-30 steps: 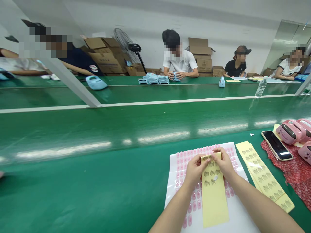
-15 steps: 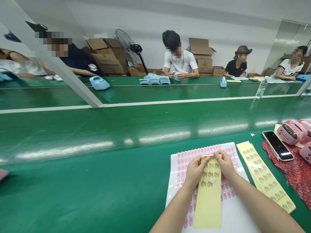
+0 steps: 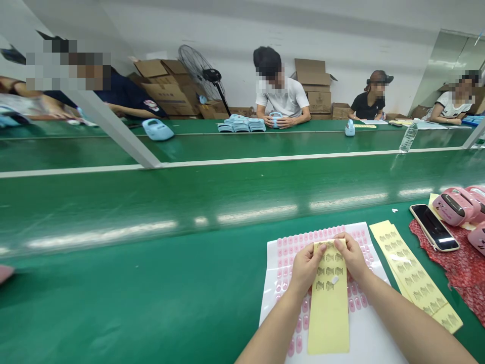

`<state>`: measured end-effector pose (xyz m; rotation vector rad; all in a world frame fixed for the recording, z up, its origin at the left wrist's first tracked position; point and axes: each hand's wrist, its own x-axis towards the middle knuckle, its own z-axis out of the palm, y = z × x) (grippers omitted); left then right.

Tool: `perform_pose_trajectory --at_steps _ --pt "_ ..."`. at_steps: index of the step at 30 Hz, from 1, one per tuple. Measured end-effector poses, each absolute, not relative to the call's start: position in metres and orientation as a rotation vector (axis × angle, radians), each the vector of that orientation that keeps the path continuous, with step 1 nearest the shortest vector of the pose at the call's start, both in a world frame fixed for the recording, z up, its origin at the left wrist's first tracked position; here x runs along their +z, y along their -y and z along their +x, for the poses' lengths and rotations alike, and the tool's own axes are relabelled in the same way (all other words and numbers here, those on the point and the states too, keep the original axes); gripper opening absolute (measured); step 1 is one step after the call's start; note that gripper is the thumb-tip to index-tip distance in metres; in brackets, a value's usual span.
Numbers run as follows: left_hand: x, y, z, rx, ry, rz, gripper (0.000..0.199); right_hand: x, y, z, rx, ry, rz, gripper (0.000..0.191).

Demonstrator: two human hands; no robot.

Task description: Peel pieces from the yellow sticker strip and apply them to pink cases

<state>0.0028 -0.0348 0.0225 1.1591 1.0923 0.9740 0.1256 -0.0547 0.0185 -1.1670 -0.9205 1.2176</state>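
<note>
A yellow label sheet [image 3: 329,321] with rows of small printed clear labels on its upper part is held by its far end. My left hand [image 3: 305,266] pinches the left edge, thumb on top. On the right edge my right hand [image 3: 353,258] is closed in the same way. A small white scrap [image 3: 335,279] lies on the label sheet beside the lowest printed row. Beneath it rests a white sheet [image 3: 373,331] carrying rows of pink oval stickers [image 3: 299,344]; my hands and the yellow sheet cover part of it.
To the right lie more yellow label sheets [image 3: 413,278], a phone [image 3: 434,227], red netting [image 3: 464,273] and pink handled devices [image 3: 455,206]. A water bottle [image 3: 408,137] stands farther back. Several people sit across the green bench [image 3: 151,293], with light-blue devices [image 3: 158,130] before them.
The yellow sheet's near end has shifted slightly right and up, still held in both hands. Across the bench, the person in white has lowered and turned a light-blue device.
</note>
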Motion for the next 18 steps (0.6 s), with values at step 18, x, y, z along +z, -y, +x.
perform_pose_trajectory --at_steps 18 --pt "0.0256 0.0327 0.0007 0.958 -1.034 1.085 0.038 0.014 0.055 0.1229 1.217 0.962 -1.206 0.046"
